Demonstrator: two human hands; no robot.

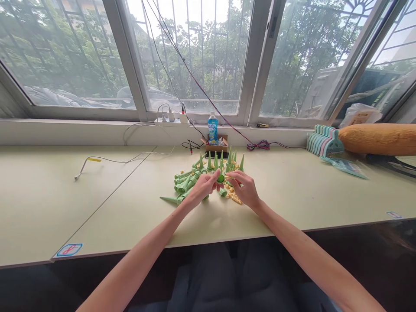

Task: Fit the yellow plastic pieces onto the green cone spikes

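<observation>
Over the middle of the table, my left hand (pixel 208 183) holds a green cone piece (pixel 221 178) with its round open end facing me. My right hand (pixel 243 185) is just right of it, fingers pinched around a small yellowish piece (pixel 228 177), mostly hidden. Several green cones (pixel 185 183) lie in a pile to the left of my hands. Behind them, several more green cones (pixel 230 156) stand upright with points up. Small yellow pieces (pixel 234 197) are heaped on the table under my right hand.
A blue-labelled bottle (pixel 212 129) stands in a small cardboard box (pixel 216 147) behind the cones. Cables (pixel 260 145) and a power strip (pixel 172 119) are by the window. Pastel hanger-like items (pixel 325 139) and an orange-brown roll (pixel 378 138) lie at right.
</observation>
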